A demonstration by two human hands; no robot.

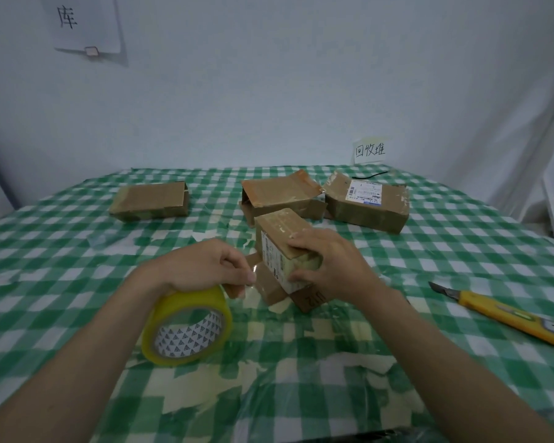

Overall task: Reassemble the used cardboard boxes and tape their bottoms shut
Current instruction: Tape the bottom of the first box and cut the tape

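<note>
Utility knife (506,314) handle end beyond the right edge; shipping label (364,193) print illegible.

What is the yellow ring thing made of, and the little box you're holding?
The tape roll looks like glossy, see-through yellowish plastic film wound on a printed, probably cardboard, core. The small box looks like matte brown cardboard, with worn edges and shiny old tape.

Tape roll (186,324) left of held box (282,247); knife (506,314) right.
</note>
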